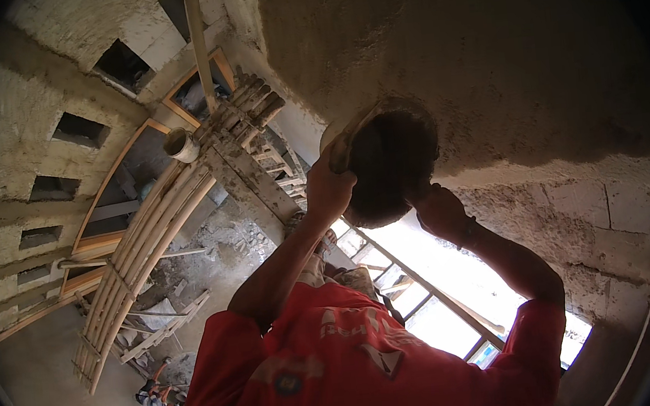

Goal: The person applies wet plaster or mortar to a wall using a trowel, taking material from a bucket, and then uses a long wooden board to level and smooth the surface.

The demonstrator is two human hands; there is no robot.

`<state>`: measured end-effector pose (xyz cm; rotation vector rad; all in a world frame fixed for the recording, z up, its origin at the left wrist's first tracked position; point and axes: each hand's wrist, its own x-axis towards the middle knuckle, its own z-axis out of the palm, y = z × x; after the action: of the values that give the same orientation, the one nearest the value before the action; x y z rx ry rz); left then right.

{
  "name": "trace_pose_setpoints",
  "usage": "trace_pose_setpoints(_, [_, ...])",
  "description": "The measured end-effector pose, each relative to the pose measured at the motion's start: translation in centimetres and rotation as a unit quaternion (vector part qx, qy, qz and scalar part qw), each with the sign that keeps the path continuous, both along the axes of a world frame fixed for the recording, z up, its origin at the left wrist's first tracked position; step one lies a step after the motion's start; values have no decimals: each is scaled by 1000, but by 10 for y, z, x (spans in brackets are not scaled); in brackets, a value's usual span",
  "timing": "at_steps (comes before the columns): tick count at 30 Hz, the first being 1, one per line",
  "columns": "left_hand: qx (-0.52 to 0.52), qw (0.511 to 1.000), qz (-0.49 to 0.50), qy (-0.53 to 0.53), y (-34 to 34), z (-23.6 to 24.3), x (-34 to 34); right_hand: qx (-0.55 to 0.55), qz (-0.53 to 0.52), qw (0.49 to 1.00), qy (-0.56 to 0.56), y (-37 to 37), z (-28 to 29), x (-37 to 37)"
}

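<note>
My left hand [331,189] is closed on the left side of a round pan [387,162], which has a dark, shadowed inside and a mud-smeared rim, and is raised in front of the plastered surface [531,66]. My right hand [439,211] is at the pan's lower right with curled fingers; whatever it grips is lost in shadow. The upper part of that surface is dark plaster, and rougher, lighter blockwork [601,223] shows below it.
Left are a mud-caked plank [250,194], bundled poles [152,239] with a white bucket [180,145] near their top, and a wooden ladder [276,165]. A person [157,395] works low down among rubble and boards. A bright opening [441,270] lies behind my arms.
</note>
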<state>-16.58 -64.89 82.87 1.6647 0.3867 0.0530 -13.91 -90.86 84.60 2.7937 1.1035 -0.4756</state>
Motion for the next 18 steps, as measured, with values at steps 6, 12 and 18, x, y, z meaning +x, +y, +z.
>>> trace_pose_setpoints(6, [53,998,-22,28,-1,12,7,-12,-14,976,-216,26,49,34])
trace_pose_setpoints(12, [135,991,-19,-20,3,-10,15,-70,-18,996,-57,39,-15,64])
trace_pose_setpoints(18, [189,981,-20,-38,27,-42,20,153,-79,974,149,50,-114,61])
